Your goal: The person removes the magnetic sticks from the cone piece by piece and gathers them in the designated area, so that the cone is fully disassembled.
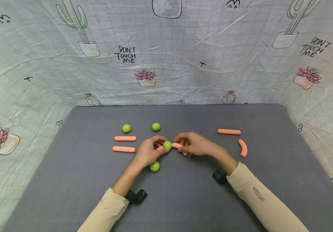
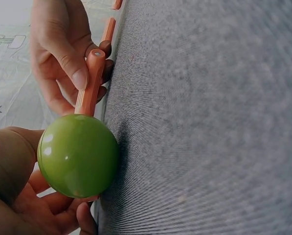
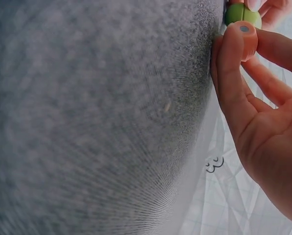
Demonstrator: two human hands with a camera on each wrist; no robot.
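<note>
At the middle of the table, my left hand [image 1: 149, 151] holds a pink rod [image 1: 159, 148] with a green ball [image 1: 167, 145] at its end; thumb and fingertips are at the ball. My right hand [image 1: 198, 144] pinches a curved pink rod [image 1: 178, 146], its near end pointing at that ball. Whether rod and ball touch I cannot tell. A small metal dot shows in the right-hand rod's end [image 3: 244, 28] in the right wrist view. Another green ball [image 1: 154, 166] lies beside the left wrist, apparently the large ball [image 2: 78, 155] covering part of the left wrist view.
Left of the hands lie two straight pink rods [image 1: 125, 138], [image 1: 124, 149]. Behind them sit two green balls [image 1: 126, 128], [image 1: 156, 127]. At right are a straight pink rod [image 1: 229, 131] and a curved one [image 1: 243, 148]. A printed cloth [image 1: 172, 83] bounds the grey table [image 1: 178, 199].
</note>
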